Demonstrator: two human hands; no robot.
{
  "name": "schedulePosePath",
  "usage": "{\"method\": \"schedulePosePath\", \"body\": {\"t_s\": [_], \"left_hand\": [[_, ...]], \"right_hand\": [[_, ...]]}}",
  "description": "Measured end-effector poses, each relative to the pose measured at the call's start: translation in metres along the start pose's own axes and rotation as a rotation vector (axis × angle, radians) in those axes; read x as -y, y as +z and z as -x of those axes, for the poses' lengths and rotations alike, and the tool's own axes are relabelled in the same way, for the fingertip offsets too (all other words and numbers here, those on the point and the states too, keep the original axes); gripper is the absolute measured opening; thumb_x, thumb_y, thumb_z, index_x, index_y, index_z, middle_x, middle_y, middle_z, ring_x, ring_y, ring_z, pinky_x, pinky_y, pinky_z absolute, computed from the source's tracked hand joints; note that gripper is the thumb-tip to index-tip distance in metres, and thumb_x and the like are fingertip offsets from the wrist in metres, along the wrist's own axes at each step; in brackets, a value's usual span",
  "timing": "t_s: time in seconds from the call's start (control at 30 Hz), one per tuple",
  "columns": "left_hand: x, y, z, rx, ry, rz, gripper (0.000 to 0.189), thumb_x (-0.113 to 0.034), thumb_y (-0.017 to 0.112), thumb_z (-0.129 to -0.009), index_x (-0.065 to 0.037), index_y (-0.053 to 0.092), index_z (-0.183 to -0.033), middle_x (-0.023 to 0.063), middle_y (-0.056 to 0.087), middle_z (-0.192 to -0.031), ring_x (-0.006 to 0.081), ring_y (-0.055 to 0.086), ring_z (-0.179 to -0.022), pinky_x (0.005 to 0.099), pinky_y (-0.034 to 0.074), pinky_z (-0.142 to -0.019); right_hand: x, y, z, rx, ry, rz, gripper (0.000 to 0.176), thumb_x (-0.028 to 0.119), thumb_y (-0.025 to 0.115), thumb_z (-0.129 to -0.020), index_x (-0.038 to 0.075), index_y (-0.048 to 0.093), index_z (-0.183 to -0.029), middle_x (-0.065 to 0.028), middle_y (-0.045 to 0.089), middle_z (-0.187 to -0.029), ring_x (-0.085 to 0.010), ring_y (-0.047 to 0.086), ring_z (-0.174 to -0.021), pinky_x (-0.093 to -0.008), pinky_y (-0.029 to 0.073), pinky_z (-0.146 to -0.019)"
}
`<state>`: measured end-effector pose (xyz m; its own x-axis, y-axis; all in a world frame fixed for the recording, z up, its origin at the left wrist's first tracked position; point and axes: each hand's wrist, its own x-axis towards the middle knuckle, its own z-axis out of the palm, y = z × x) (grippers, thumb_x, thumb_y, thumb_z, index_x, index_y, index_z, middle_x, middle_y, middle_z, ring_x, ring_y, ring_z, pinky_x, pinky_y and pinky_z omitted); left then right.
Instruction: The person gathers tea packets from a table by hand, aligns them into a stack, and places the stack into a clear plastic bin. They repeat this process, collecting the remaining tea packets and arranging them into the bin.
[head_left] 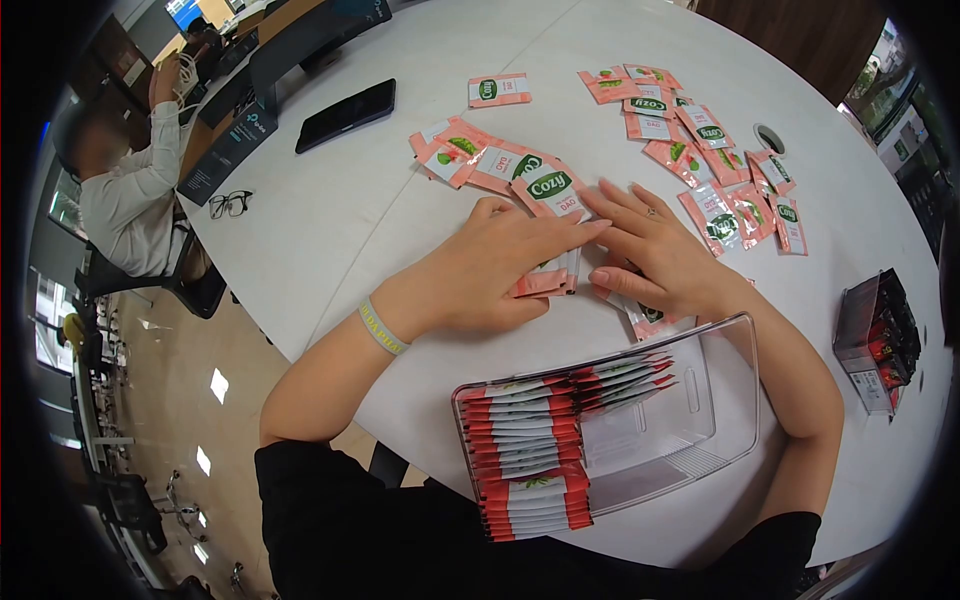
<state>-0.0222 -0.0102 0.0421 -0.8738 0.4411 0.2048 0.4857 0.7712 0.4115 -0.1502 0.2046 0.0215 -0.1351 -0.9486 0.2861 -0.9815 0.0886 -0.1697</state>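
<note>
My left hand (490,270) and my right hand (655,250) meet in the middle of the white table (330,220). Both press on a small stack of pink tea sachets (550,280) held between them. More pink sachets marked "Cozy" (505,160) lie fanned just beyond my fingers. Another loose group of sachets (715,150) is scattered to the right. A clear plastic bin (700,400) sits near my body, with several sachets (530,450) standing in a row along its left side. A yellow band circles my left wrist.
A black phone (345,115) and a pair of glasses (230,204) lie at the far left of the table. A dark box (880,340) stands at the right edge. A person in a white shirt (125,190) sits at the left.
</note>
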Motion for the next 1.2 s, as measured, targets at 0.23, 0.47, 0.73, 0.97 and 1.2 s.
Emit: {"method": "schedulePosePath", "body": {"t_s": [0.23,0.47,0.73,0.97,1.2], "left_hand": [[0.000,0.008,-0.006,-0.360,-0.344,0.620,0.063,-0.015,0.056,-0.087,-0.007,0.031,-0.144,0.0048,0.051,-0.126,0.0084,0.048,-0.093,0.0243,0.038,-0.083],[0.009,0.020,-0.011,-0.653,-0.418,1.092,0.070,-0.030,0.058,-0.093,-0.005,0.019,-0.145,0.0082,0.049,-0.119,0.0105,0.055,-0.093,0.0237,0.045,-0.080],[0.010,0.011,-0.004,-0.466,-0.501,1.350,0.060,-0.015,0.051,-0.089,-0.007,0.026,-0.143,0.0105,0.052,-0.120,0.0142,0.052,-0.110,0.0294,0.044,-0.095],[0.016,0.002,-0.003,-0.403,-0.299,-0.134,0.067,-0.007,0.061,-0.078,-0.003,0.034,-0.139,0.0145,0.056,-0.099,0.0244,0.057,-0.100,0.0329,0.045,-0.091],[0.014,0.017,-0.003,-0.321,-0.112,-0.255,0.067,-0.011,0.058,-0.078,-0.003,0.034,-0.140,0.0194,0.058,-0.111,0.0378,0.057,-0.098,0.0519,0.033,-0.101]], "right_hand": [[0.001,-0.001,0.002,-0.083,-0.002,-0.043,0.051,0.037,0.060,-0.088,-0.005,0.055,-0.116,-0.0177,0.038,-0.144,-0.0336,0.038,-0.131,-0.0502,0.029,-0.106],[0.008,-0.005,0.000,-0.095,-0.152,0.078,0.052,0.036,0.063,-0.085,-0.003,0.057,-0.117,-0.0148,0.039,-0.145,-0.0309,0.042,-0.127,-0.0468,0.034,-0.102],[0.010,-0.007,-0.003,-0.069,-0.319,0.064,0.042,0.039,0.060,-0.087,0.009,0.060,-0.117,-0.0132,0.044,-0.140,-0.0299,0.045,-0.125,-0.0423,0.041,-0.097],[0.006,-0.003,0.000,-0.065,-0.202,0.009,0.041,0.041,0.059,-0.088,0.006,0.064,-0.110,-0.0139,0.053,-0.128,-0.0301,0.048,-0.121,-0.0398,0.043,-0.096],[0.007,-0.002,-0.001,-0.101,-0.185,0.027,0.047,0.043,0.057,-0.089,0.005,0.060,-0.116,-0.0159,0.054,-0.127,-0.0308,0.048,-0.121,-0.0400,0.041,-0.098]]}}
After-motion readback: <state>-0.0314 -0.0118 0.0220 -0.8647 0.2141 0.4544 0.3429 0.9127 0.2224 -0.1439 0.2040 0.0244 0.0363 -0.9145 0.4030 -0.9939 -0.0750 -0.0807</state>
